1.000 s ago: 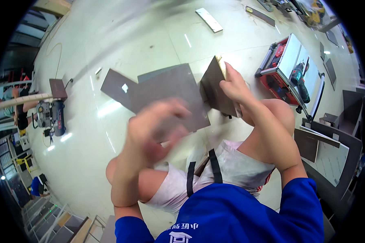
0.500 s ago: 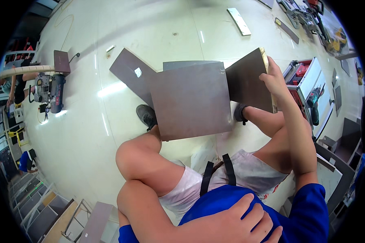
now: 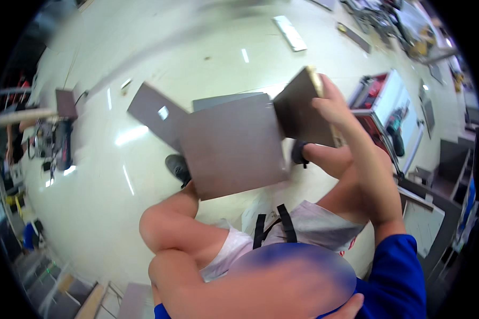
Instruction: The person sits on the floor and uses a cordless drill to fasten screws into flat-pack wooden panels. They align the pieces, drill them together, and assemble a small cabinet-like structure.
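My right hand (image 3: 332, 103) grips the pale raw edge of a dark brown board (image 3: 303, 103), its fingers over the far end. That board stands tilted beside a large square brown panel (image 3: 237, 149), which lies between my legs. A narrower brown panel (image 3: 157, 114) with a white label juts out at the left, partly under the square one. Behind it shows the edge of a grey panel (image 3: 218, 101). My left arm crosses my belly, and my left hand (image 3: 330, 290) is smeared by motion near my blue shirt, away from the boards.
A white-topped tool case (image 3: 394, 119) bearing a cordless drill (image 3: 395, 127) stands at the right, with a framed board (image 3: 426, 223) nearer. An air compressor (image 3: 58, 141) is at the far left. A white strip (image 3: 290, 33) lies on the floor ahead. Shoes flank the square panel.
The whole view has shifted, so the boards appear further left and slightly lower. My left hand has moved and blurred. My right hand keeps its grip on the dark board.
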Motion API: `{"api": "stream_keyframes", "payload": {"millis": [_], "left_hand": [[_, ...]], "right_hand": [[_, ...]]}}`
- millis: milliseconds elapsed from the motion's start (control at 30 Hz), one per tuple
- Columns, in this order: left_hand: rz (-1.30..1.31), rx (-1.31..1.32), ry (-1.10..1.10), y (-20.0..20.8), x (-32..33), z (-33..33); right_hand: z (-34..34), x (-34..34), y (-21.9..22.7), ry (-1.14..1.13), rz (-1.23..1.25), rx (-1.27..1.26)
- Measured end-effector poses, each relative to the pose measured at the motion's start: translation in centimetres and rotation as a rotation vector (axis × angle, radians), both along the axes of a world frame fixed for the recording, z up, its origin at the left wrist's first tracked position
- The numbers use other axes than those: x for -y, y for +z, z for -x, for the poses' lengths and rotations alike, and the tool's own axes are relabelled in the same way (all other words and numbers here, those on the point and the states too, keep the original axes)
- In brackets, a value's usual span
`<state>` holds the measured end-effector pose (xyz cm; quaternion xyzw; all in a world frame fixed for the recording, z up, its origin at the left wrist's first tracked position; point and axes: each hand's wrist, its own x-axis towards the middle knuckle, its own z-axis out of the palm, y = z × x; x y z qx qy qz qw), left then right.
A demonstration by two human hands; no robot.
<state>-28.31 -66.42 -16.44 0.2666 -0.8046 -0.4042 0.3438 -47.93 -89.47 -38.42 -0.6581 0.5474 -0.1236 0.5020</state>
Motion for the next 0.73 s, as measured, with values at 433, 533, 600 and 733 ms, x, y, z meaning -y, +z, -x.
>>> {"api": "stream_keyframes", "payload": {"millis": [433,533,600,733], "left_hand": [[-0.805,-0.019,0.682,-19.1,1.7,2.1],[-0.658,0.285,0.804,-26.9,1.1,0.7],[-0.536,0.426,1.034,-30.9,-2.0,-1.3],[-0.412,0.604,1.642,-37.3,-9.3,-7.9]], "right_hand": [[-0.1,-2.2,-4.5,0.085,0.224,0.115],[1.4,-2.9,-4.4,-0.052,0.116,0.044],[2.5,-3.2,-4.5,-0.124,0.085,0.041],[3.6,-3.6,-1.1,-0.144,0.006,0.085]]}}
